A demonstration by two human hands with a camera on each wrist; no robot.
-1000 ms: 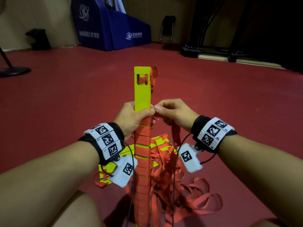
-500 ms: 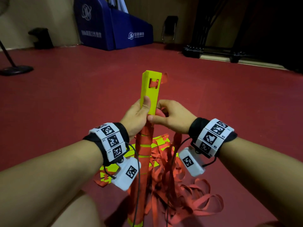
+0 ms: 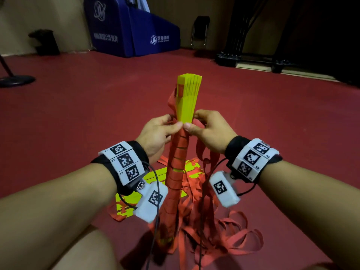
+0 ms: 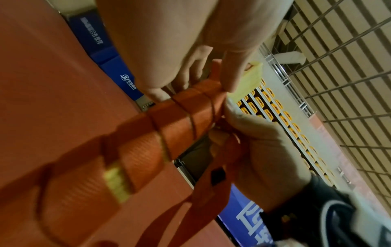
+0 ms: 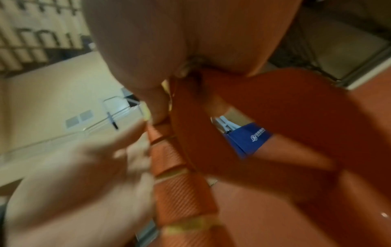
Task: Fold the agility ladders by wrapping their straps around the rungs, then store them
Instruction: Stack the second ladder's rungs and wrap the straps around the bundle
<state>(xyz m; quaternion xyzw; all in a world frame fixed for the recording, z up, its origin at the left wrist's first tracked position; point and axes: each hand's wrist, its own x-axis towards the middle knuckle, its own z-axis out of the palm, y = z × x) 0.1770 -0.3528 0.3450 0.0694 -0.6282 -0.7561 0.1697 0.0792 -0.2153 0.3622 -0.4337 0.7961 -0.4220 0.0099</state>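
- Wrapping step: left hand (image 3: 155,133) and right hand (image 3: 210,131) pinch the orange strap (image 3: 178,152) around the yellow rungs (image 3: 188,98)
- Next move likely needs another tight turn upward

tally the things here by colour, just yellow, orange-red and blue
yellow: 2, the stack of rungs held upright in both hands, and a second ladder's rungs on the floor
orange-red: 1 tangle of straps
blue: 1 padded block by the wall
total: 4
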